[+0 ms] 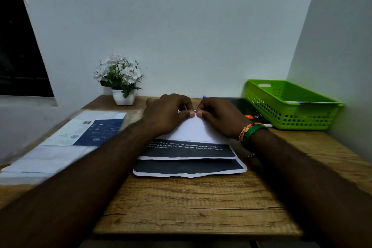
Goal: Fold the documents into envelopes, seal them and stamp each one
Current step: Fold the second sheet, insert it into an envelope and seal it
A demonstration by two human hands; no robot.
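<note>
The wooden desk (191,203) carries all the working material. At its far right corner a green basket (289,104) is placed against the wall, with the edge of a sheet showing above its rim. Along the left side a stack of envelopes (66,141) is laid flat, its top face partly blue. A potted plant (120,80) stands at the back, well apart from the work.

The documents (189,159) are located at the centre of the desk: dark printed sheets with white margins, stacked and slightly offset, the top sheet folded over so that its white back faces up.

The paper is judged light, thin and limp. It is expected to slide easily on the smooth wood and to take a permanent crease, so it is best pinned flat near the fold line and taken at an edge or corner, not at the middle. The torn-looking lower margin suggests it rips readily.

The left hand (169,112) and the right hand (219,115) are set side by side on the fold, fingers curled narrow, thumb tips pressed to the paper and nearly touching. Whether the sheet is pinched or only pressed cannot be told.
</note>
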